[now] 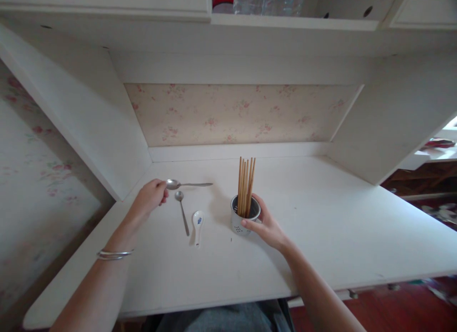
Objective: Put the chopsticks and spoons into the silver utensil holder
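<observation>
Three spoons: a large metal spoon [189,184], a small metal spoon [183,213] and a china spoon [197,225], all on the left part of the desk [339,227].
Left hand [150,196]: closed, fingers pinching the large metal spoon at its bowl end.
Large metal spoon: held level, handle pointing right; whether it rests on the desk cannot be told.
Small metal spoon: lying flat just below the held one, bowl away from the person, handle slanting toward them.
China spoon: white with a blue mark in the bowl, lying just to the right of the small metal spoon, apart from it.
Right hand [266,225]: wrapped around the cup [240,225] from its right side, thumb at the front, fingers behind.
Cup: metal, with small holes in its wall, upright near the middle of the desk, well apart from the spoons.
Chopsticks [245,184]: a bundle of brown sticks standing in the cup, nearly upright.
Bangles [113,254]: thin metal rings on the left wrist.
Wallpaper panel [235,113]: flowered, at the back of the desk recess.
Shelf [285,22]: above the recess, with clear bottles [267,1] on it.
</observation>
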Demonstrator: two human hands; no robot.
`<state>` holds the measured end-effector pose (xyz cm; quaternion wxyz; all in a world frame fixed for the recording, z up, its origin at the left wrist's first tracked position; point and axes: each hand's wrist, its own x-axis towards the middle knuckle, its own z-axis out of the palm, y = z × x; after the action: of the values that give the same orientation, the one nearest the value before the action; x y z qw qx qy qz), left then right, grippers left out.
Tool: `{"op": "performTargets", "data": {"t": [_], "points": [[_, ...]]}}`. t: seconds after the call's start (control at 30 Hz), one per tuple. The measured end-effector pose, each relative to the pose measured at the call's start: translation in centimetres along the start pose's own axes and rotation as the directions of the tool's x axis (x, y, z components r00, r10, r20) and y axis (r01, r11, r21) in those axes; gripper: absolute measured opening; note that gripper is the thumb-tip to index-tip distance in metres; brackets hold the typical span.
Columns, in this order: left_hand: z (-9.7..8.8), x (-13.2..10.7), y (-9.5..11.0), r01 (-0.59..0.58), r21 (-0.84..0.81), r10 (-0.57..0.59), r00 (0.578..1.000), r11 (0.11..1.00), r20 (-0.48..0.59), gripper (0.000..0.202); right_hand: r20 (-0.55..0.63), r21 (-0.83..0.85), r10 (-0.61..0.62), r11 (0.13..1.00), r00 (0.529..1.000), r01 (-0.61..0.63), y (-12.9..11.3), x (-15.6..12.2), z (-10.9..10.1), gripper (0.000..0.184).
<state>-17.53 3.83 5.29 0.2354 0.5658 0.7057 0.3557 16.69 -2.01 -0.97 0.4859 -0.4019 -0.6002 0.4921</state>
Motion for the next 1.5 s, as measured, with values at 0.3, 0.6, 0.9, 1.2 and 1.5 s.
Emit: {"op": "performTargets", "data": {"t": [0.3, 0.6, 0.9, 1.2, 1.5], "points": [[0.1, -3.3, 14.0, -0.472, 0.441, 0.488, 0.869, 0.763, 0.085, 0.039, 0.022, -0.008, 0.000, 1.000, 1.000, 0.000, -0.3, -0.1, 0.0, 0.077], [5.6, -4.6, 15.2, -0.594, 0.672, 0.550, 0.772, 0.442, 0.320, 0.040, 0.025, -0.013, -0.019, 1.000, 0.999, 0.020, -0.2, 0.0, 0.1, 0.079], [8.2, -4.6, 13.8, -0.621, 0.467, 0.533, 0.782, 0.629, 0.322, 0.042, 0.004, -0.019, -0.041, 0.999, 0.999, 0.041, -0.7, 0.0, 0.2, 0.076], [10.5, -8.6, 8.6, -0.176, -0.355, 0.269, 0.935, 0.918, 0.230, 0.052, -0.003, -0.009, -0.031, 0.999, 1.000, 0.031, -0.5, -0.1, -0.1, 0.080], [14.8, -11.6, 9.1, -0.200, -0.672, 0.414, 0.894, 0.713, 0.174, 0.087, 0.133, 0.028, -0.039, 0.999, 0.990, 0.036, -0.2, -0.5, -2.0, 0.083]]}}
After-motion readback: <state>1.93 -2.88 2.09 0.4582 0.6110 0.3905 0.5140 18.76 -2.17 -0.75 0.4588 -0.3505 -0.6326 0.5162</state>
